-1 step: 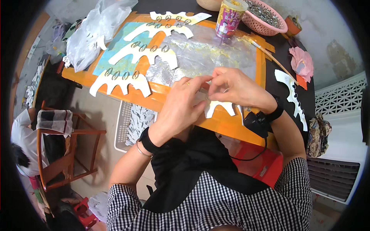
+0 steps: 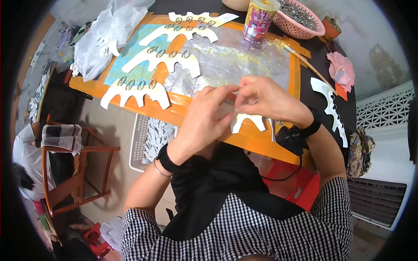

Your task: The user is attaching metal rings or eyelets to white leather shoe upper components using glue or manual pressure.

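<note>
One taped board (image 2: 248, 140), the largest item, spanning 10 to 3 o'clock about the middle of the view; orange tape border, grey film on top.

Four white scalloped pieces on its far side: the nearest (image 2: 135, 93) at 10, the next (image 2: 163, 61) at 11, two more lying close together towards 12.

One like piece, in work (image 2: 236, 125), just inside 3 o'clock, lying on the board under the hands, prongs towards the wearer, upper part covered. Judged light, thin and bendable, like card or foam sheet; the narrow prongs look easiest to crease or tear. Best held flat by the broad band above the prongs, fingertips clear of the cut edges.

One left hand (image 2: 202, 115), near 11 and close to centre, half curled, thumb tip by the piece; whether it grips the edge cannot be told.

One right hand (image 2: 274, 100), at 2, thumb and forefinger closed in a pinch; contents uncertain, the fingers blocking the view, perhaps a small loop.

Dark oval loops (image 2: 142, 85), smallest, four on the nearest piece at 10. Apparently stiff, possibly slippery; suited to a fingertip pinch by the sides.
</note>
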Demonstrator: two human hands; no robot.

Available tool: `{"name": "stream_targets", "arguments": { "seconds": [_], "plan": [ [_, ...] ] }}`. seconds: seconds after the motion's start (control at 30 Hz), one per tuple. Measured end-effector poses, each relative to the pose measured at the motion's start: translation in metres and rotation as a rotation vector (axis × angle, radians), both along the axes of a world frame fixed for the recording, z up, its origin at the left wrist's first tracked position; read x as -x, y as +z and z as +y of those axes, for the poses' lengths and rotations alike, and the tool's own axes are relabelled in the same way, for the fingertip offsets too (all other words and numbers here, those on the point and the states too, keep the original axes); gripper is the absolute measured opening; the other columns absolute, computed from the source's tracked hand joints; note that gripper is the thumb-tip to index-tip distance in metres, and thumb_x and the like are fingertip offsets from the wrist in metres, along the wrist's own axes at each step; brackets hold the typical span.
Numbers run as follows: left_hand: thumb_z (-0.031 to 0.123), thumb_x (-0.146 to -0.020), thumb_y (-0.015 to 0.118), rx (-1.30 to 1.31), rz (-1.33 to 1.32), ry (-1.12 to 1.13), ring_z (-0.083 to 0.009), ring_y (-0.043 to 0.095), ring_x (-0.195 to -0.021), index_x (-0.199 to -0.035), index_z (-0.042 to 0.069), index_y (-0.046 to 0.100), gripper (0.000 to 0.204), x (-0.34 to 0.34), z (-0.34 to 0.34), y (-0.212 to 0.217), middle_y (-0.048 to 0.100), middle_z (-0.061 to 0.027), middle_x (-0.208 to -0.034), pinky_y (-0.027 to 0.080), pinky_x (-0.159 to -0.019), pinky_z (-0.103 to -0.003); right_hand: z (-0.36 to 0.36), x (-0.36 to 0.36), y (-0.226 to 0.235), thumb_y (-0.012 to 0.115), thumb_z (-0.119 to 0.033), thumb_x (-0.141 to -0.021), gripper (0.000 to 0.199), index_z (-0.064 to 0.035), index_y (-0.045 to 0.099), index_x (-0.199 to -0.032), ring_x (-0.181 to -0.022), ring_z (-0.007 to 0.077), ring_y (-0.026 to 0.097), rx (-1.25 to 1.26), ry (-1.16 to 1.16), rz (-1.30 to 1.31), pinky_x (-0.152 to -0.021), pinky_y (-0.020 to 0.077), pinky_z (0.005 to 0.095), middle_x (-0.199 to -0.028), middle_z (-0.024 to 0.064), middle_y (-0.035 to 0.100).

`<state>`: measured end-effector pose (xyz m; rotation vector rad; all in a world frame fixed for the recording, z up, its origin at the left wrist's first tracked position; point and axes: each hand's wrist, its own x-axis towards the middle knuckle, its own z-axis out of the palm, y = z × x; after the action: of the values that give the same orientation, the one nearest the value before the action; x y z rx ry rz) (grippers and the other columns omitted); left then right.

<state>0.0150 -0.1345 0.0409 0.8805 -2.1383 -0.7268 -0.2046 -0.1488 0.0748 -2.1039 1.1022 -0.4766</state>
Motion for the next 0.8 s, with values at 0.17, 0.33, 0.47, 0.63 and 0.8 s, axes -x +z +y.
{"name": "stream_targets", "arguments": {
  "seconds": [0.17,0.33,0.47,0.63,0.8],
  "plan": [
    [0.004,-0.076,0.073,-0.115,0.042,0.070,-0.0328,0.059,-0.107,-0.119,0.007,0.062,0.044,0.001,0.003,0.000,0.071,-0.0091,-0.104,0.046,-0.095,-0.043,0.007,-0.012,0.011,0.073,-0.005,-0.078,0.008,-0.0028,0.071,-0.085,-0.082,0.0278,0.062,0.195,0.054,0.191,-0.073,0.0490,0.0378,-0.089,0.0109,0.057],
    [0.006,-0.076,0.073,-0.030,0.012,0.037,-0.0329,0.059,-0.106,-0.110,0.007,0.067,0.035,0.001,0.000,-0.008,0.070,-0.0088,-0.103,0.046,-0.094,-0.043,0.010,-0.002,-0.002,0.072,-0.004,-0.077,0.007,-0.0055,0.067,-0.081,-0.091,0.0302,0.057,0.327,0.030,0.064,-0.077,0.0466,0.0394,-0.091,0.0099,0.055],
    [0.008,-0.076,0.075,0.046,-0.021,0.009,-0.0321,0.060,-0.106,-0.097,0.007,0.074,0.021,0.001,-0.005,-0.011,0.071,-0.0075,-0.102,0.046,-0.094,-0.042,0.019,-0.010,-0.005,0.074,-0.005,-0.075,0.010,-0.0071,0.067,-0.082,-0.095,0.0290,0.056,0.467,0.035,0.039,-0.079,0.0453,0.0391,-0.092,0.0087,0.055],
    [0.009,-0.076,0.076,0.029,-0.006,-0.012,-0.0303,0.060,-0.105,-0.088,0.008,0.075,0.013,-0.002,-0.008,-0.013,0.071,-0.0064,-0.103,0.047,-0.092,-0.042,0.028,-0.016,-0.007,0.073,-0.010,-0.078,0.008,-0.0065,0.067,-0.084,-0.095,0.0273,0.057,0.874,0.096,0.242,-0.084,0.0453,0.0388,-0.096,0.0082,0.058],
    [0.006,-0.075,0.077,0.084,-0.028,-0.034,-0.0296,0.061,-0.103,-0.090,0.004,0.074,0.015,-0.002,-0.007,-0.012,0.071,-0.0070,-0.105,0.051,-0.092,-0.040,0.027,0.006,-0.007,0.072,-0.004,-0.081,0.012,-0.0033,0.069,-0.093,-0.092,0.0279,0.059,0.392,-0.042,-0.032,-0.085,0.0462,0.0375,-0.096,0.0093,0.058]
  ]
}}
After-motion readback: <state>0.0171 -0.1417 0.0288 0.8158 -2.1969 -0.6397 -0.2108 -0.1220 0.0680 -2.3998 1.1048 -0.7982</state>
